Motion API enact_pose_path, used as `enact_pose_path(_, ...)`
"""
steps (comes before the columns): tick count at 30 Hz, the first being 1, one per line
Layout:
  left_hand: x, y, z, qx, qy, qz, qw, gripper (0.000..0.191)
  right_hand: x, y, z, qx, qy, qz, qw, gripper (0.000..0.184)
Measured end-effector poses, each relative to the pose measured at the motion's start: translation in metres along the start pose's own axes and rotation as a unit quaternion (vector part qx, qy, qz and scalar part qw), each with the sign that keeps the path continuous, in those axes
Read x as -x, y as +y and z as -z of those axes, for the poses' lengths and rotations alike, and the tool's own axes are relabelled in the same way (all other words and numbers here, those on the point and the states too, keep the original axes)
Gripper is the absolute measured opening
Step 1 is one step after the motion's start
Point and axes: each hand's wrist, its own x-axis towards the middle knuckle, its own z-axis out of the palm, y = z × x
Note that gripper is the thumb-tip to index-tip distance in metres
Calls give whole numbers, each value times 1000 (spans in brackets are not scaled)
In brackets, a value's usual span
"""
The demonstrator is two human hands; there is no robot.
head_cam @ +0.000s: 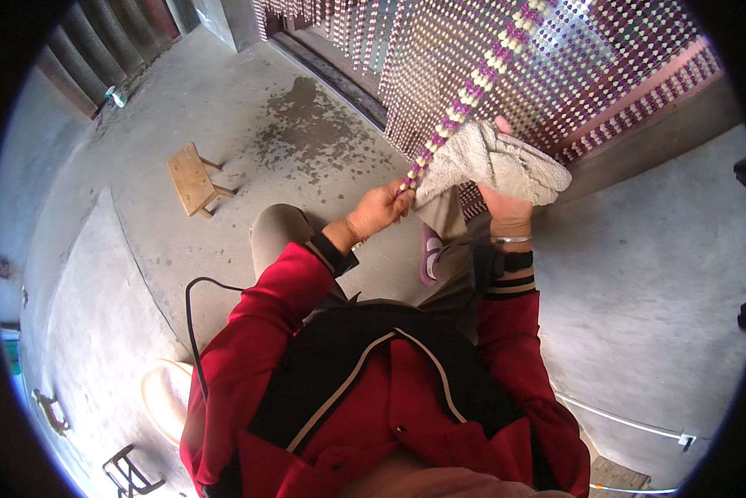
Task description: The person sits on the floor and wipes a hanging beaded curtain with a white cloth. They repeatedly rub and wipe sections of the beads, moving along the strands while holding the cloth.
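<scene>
My left hand [380, 208] pinches the lower end of a strand of purple and cream beads [469, 93], which runs taut up to the top right. A folded, light-coloured cloth [494, 163] lies over my right hand [505, 205], whose thumb tip shows above it; most of the fingers are hidden. The cloth touches or sits right beside the strand, just above my left hand. Behind both hangs a bead curtain [572, 81] of the same colours, across a doorway.
A small wooden stool [189, 179] stands on the concrete floor at the left, near a wet patch [307, 124]. The door's threshold rail [329, 78] runs beside the curtain. At the right is a grey wall [647, 261]. A round pale basin [166, 398] is at the lower left.
</scene>
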Motion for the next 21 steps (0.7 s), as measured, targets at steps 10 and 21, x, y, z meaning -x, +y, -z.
enact_pose_path(10, 28, 31, -27, 18, -156, 40, 987, 23, -46, -27, -84, -4, -80, 68, 994, 48)
enact_pose_path(21, 33, 19, -23, -13, -124, -71, 990, 34, -26, -27, -149, 235, 91, 117, 961, 38)
